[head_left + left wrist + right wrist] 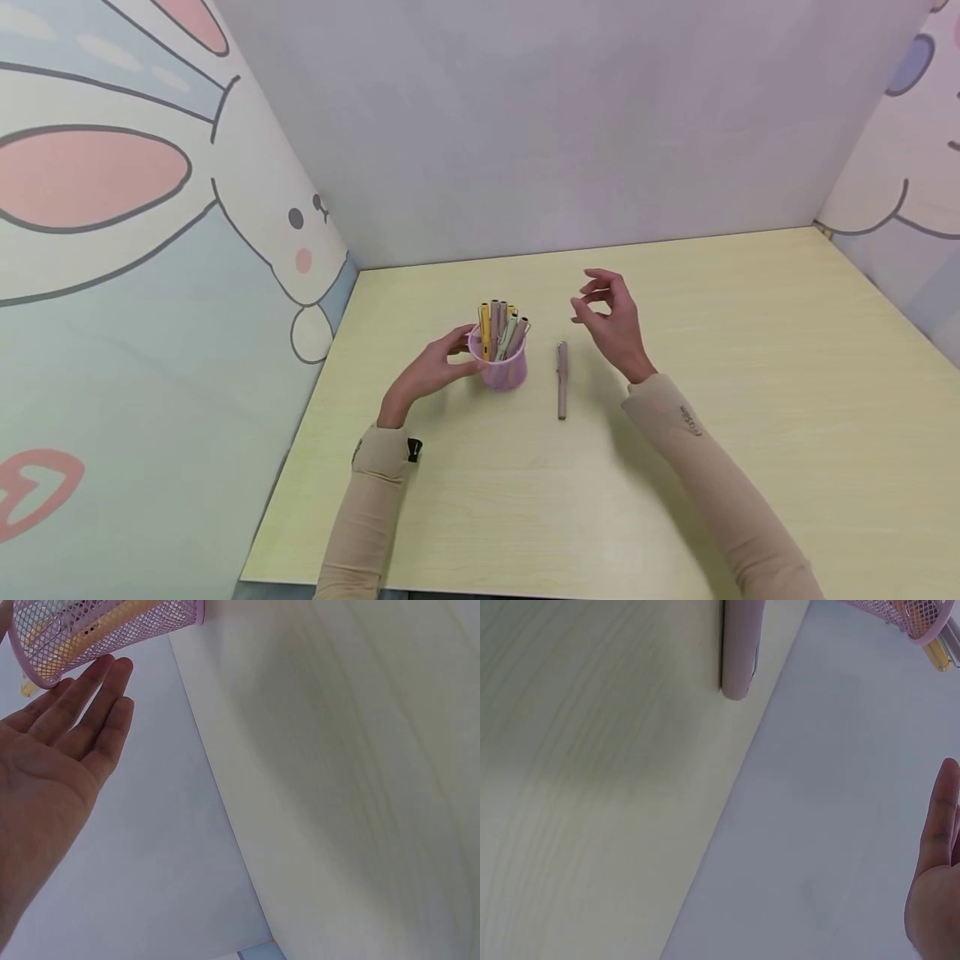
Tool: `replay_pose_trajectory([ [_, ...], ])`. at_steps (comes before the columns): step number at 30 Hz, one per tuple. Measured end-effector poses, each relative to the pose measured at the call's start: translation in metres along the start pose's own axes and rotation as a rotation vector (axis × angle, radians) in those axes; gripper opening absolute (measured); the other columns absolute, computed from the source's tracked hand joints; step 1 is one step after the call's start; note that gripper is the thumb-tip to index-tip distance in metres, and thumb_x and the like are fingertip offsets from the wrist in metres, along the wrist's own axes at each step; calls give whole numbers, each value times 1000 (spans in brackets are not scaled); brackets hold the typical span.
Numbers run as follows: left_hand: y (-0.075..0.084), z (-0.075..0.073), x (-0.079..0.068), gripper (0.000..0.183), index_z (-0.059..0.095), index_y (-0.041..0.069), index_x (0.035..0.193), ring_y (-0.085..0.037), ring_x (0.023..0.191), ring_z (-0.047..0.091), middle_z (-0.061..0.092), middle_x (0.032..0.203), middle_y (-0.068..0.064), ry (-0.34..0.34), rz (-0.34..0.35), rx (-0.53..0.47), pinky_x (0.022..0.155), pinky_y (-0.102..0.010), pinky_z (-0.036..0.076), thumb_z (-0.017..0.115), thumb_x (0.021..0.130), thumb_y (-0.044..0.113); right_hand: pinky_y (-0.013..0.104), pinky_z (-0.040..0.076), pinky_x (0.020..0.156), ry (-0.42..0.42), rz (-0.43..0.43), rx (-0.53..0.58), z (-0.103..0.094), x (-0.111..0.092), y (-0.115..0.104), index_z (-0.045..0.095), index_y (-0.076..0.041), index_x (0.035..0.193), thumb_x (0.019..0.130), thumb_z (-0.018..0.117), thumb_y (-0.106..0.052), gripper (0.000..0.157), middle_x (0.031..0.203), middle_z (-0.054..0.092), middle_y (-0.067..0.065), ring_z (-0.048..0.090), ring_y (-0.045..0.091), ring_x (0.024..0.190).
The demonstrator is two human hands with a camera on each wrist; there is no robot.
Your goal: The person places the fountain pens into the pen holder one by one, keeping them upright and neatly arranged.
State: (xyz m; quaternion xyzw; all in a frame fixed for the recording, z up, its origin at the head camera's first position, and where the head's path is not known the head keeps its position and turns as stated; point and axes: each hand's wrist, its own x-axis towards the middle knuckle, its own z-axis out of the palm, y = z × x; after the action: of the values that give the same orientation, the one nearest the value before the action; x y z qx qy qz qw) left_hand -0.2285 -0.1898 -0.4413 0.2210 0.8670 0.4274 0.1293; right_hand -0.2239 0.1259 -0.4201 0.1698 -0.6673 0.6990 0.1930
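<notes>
A pink mesh pen holder (504, 375) stands on the table with several pens (495, 327) in it, some yellow, some greyish pink, one pale green. My left hand (433, 368) holds the holder near its rim, thumb on the near side and fingers round the far left side. In the left wrist view, the fingers of this hand (64, 739) lie against or very near the mesh. A single greyish-pink pen (562, 380) lies on the table to the right of the holder. Above and right of that pen hovers my right hand (617, 325), fingers loosely bent, holding nothing.
The pale wooden table (750, 350) meets a plain grey wall (540, 125) at the back. Walls with cartoon rabbit pictures (112, 333) flank it left and right. The table's front edge shows at the bottom of the head view.
</notes>
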Motion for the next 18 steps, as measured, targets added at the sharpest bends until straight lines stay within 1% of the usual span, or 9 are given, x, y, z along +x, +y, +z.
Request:
replay_pose_trajectory([
  [3, 0, 0, 0, 76, 35, 4, 160, -34, 136, 51, 54, 149, -15, 3, 0, 4, 114, -54, 39, 71, 99, 31, 30, 61, 69, 13, 24, -4, -7, 0, 2, 46, 17, 135, 92, 62, 17, 46, 112, 49, 38, 59, 18, 91],
  [7, 1, 1, 0, 76, 35, 5, 160, -33, 135, 52, 54, 149, -14, 5, -3, 8, 113, -53, 39, 71, 98, 32, 28, 61, 70, 21, 76, -37, -15, -1, 7, 45, 16, 135, 93, 62, 15, 46, 114, 48, 40, 58, 20, 91],
  [10, 1, 1, 0, 77, 35, 5, 160, -33, 135, 52, 54, 149, -14, 4, -6, 10, 113, -53, 40, 72, 98, 32, 29, 61, 71, 17, 127, -59, -20, -1, 17, 44, 15, 137, 93, 62, 13, 47, 115, 48, 38, 57, 19, 93],
  [15, 2, 0, 0, 77, 35, 5, 160, -33, 135, 52, 54, 148, -14, 5, -16, 14, 112, -54, 40, 72, 98, 31, 30, 61, 73, -22, 238, -106, -31, 0, 39, 44, 9, 143, 96, 65, 6, 51, 119, 49, 34, 57, 18, 97],
  [18, 2, 1, 1, 77, 35, 5, 160, -34, 136, 52, 54, 148, -15, 4, -17, 15, 113, -54, 40, 72, 98, 30, 34, 62, 76, -57, 312, -156, -35, -1, 43, 44, 6, 145, 97, 67, 0, 53, 121, 50, 32, 58, 18, 97],
])
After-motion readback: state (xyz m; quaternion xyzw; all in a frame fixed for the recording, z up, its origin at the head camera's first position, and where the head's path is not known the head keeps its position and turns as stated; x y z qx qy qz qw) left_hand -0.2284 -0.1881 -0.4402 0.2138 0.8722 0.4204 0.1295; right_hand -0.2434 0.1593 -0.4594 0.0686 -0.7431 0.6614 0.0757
